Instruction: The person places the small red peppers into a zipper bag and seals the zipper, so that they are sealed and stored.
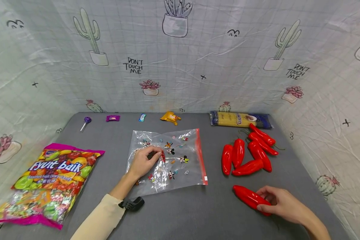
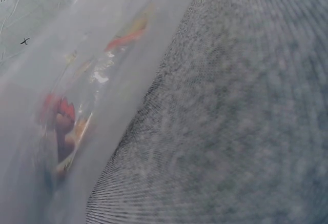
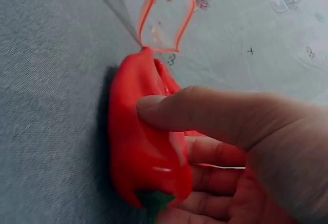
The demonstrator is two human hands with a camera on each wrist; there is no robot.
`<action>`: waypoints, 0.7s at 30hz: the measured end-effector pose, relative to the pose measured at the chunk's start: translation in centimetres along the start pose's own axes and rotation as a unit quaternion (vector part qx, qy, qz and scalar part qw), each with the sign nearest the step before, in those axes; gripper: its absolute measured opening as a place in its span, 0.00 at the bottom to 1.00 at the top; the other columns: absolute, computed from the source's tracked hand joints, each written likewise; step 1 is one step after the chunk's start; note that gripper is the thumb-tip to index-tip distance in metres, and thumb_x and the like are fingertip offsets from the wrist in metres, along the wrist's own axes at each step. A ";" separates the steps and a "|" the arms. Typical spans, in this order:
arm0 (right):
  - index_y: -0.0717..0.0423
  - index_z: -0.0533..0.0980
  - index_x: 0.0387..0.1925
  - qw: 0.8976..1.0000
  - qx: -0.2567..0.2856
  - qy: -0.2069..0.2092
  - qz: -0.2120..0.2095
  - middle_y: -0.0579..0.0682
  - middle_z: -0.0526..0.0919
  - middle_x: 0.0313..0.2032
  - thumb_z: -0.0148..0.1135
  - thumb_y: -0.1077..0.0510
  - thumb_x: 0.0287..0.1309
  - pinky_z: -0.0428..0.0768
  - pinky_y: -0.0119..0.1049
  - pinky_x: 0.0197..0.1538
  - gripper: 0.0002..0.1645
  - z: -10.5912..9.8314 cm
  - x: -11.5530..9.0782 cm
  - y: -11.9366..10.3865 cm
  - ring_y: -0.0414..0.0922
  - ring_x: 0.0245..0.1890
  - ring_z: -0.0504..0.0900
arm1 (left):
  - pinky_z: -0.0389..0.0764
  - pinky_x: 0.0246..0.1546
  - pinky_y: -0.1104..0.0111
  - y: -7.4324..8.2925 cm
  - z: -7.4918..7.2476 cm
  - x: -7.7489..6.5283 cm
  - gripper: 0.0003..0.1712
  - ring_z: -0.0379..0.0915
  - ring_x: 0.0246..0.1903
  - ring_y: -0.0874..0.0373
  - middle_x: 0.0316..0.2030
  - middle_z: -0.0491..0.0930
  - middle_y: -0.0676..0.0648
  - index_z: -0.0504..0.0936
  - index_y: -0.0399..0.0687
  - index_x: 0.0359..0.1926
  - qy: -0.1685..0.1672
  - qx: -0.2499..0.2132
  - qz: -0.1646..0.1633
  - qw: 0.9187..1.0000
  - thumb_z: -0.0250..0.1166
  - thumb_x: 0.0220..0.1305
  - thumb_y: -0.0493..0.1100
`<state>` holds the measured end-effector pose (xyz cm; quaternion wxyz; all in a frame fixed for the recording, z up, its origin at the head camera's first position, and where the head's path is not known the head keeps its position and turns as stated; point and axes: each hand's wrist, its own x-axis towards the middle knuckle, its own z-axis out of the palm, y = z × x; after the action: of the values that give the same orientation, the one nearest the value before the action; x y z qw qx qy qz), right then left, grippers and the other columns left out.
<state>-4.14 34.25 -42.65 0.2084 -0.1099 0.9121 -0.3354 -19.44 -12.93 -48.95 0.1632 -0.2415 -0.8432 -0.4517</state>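
My left hand (image 1: 145,161) pinches the upper film of a clear zip bag (image 1: 153,135) printed with cartoon figures. The bag lies on the grey table with its red zip edge to the right; in the right wrist view its mouth (image 3: 192,16) gapes. Blurred film of the bag (image 2: 128,75) fills much of the left wrist view. Near the front right, my right hand (image 1: 283,203) grips a long red pepper (image 1: 247,196), thumb on top and fingers along its side. A green stem end (image 3: 155,199) shows on this pepper in the right wrist view.
Several red peppers (image 1: 238,153) lie right of the bag, below a pasta packet (image 1: 235,119). A large candy bag (image 1: 52,180) is at left. Along the back lie a lollipop (image 1: 87,120), a purple sweet (image 1: 112,118), a small blue-white packet (image 1: 142,117) and an orange packet (image 1: 170,116).
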 end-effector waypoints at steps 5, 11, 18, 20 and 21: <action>0.52 0.76 0.45 0.999 -0.018 0.030 -0.007 0.42 0.80 0.33 0.66 0.46 0.53 0.77 0.26 0.31 0.21 -0.5 0.7 -1.4 0.29 0.30 0.75 | 0.79 0.47 0.70 -0.1 0.0 -0.1 0.03 0.82 0.42 0.59 0.38 0.86 0.54 0.84 0.54 0.35 -0.003 -0.003 -0.005 1.000 0.66 0.59 0.43; 0.44 0.76 0.44 0.990 -0.049 0.121 -0.058 0.39 0.80 0.37 0.68 0.46 0.51 0.79 0.27 0.33 0.19 -1.0 2.5 -3.8 0.30 0.34 0.77 | 0.79 0.48 0.69 0.0 0.0 -0.2 0.04 0.82 0.43 0.59 0.39 0.86 0.55 0.84 0.55 0.36 -0.005 -0.001 -0.013 1.000 0.66 0.59 0.43; 0.49 0.74 0.48 0.980 -0.099 0.162 -0.059 0.43 0.80 0.39 0.67 0.46 0.52 0.79 0.29 0.34 0.23 -1.8 6.2 -6.8 0.39 0.36 0.77 | 0.79 0.47 0.69 0.0 0.0 -0.3 0.04 0.82 0.42 0.59 0.38 0.86 0.55 0.84 0.55 0.36 0.002 -0.002 0.001 1.000 0.66 0.58 0.43; 0.51 0.74 0.50 0.979 -0.110 0.162 -0.056 0.44 0.80 0.41 0.67 0.47 0.52 0.79 0.30 0.35 0.25 -1.8 7.4 -7.6 0.40 0.36 0.77 | 0.79 0.47 0.69 -0.1 0.1 -0.3 0.04 0.82 0.42 0.59 0.38 0.86 0.55 0.84 0.55 0.36 0.004 0.001 0.005 1.000 0.66 0.58 0.43; 0.51 0.73 0.51 0.979 -0.113 0.159 -0.057 0.45 0.80 0.43 0.66 0.47 0.53 0.79 0.30 0.35 0.25 -1.8 8.0 -8.0 0.40 0.37 0.77 | 0.79 0.47 0.69 -0.2 0.1 -0.3 0.04 0.82 0.42 0.59 0.38 0.86 0.55 0.84 0.55 0.35 0.004 0.003 0.007 1.000 0.66 0.58 0.43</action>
<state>-11.58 26.56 -38.64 0.0275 -0.1293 0.9579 -0.2547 -19.30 -13.03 -49.27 0.1705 -0.2446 -0.8422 -0.4492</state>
